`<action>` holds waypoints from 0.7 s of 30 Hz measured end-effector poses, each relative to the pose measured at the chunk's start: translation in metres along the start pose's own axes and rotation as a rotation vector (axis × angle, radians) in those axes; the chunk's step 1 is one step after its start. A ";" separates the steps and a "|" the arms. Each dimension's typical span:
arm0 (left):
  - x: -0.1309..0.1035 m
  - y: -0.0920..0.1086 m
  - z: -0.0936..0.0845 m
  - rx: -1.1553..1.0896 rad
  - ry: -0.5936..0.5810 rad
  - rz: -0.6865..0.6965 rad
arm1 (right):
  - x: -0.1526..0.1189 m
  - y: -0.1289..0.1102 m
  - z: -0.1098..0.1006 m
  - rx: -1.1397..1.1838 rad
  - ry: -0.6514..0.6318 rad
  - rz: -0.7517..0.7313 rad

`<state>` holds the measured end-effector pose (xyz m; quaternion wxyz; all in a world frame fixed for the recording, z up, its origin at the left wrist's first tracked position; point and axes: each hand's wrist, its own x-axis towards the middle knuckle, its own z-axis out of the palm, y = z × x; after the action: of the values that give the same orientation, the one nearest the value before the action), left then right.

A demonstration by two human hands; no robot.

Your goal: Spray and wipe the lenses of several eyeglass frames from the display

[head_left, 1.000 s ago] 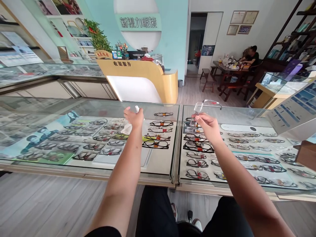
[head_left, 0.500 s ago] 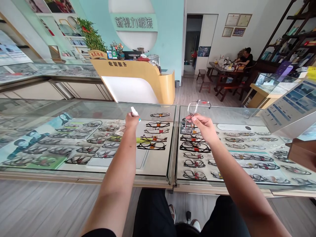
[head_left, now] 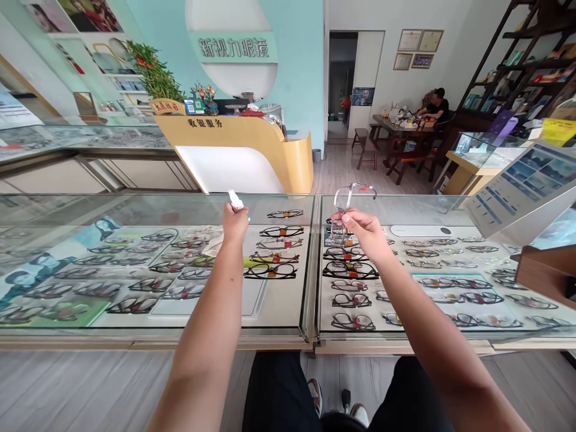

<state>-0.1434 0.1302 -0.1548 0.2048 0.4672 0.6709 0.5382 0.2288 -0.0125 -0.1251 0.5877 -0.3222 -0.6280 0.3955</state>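
My left hand [head_left: 234, 223] is closed around a small white spray bottle [head_left: 234, 199], whose white top sticks out above my fingers. Between the thumb and fingers of my right hand [head_left: 362, 227] is a pair of clear-framed eyeglasses [head_left: 342, 197], held up over the glass counter with one lens upward. A red mark shows on the glasses' far part. A pale cloth [head_left: 213, 246] lies beside my left wrist, partly hidden by it. Rows of dark-framed glasses [head_left: 270, 271] sit under the glass between my arms.
The glass display counter [head_left: 288, 343] runs across in front of me, its two cases meeting at a seam. A tilted leaflet board [head_left: 517, 192] stands at right, near a brown box [head_left: 546, 273]. Beyond are a cashier desk [head_left: 299, 159] and a person seated at a wooden table [head_left: 382, 123].
Both hands keep their holds on the spray bottle and the eyeglasses. The view has shifted slightly, so hands and glasses appear a little farther left; more of the pale cloth shows.
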 end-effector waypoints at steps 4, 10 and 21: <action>-0.041 0.037 0.015 -0.316 -0.133 -0.008 | 0.000 0.001 0.002 -0.016 -0.003 0.016; -0.128 0.087 0.036 -0.717 -0.807 -0.057 | -0.001 0.003 0.004 -0.041 -0.017 0.015; -0.155 0.084 0.048 -0.749 -1.045 -0.076 | -0.002 0.002 0.005 -0.057 -0.033 0.022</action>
<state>0.0025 0.0232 -0.1293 0.6729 0.5405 0.2654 0.4297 0.2241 -0.0136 -0.1275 0.5633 -0.3390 -0.6450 0.3894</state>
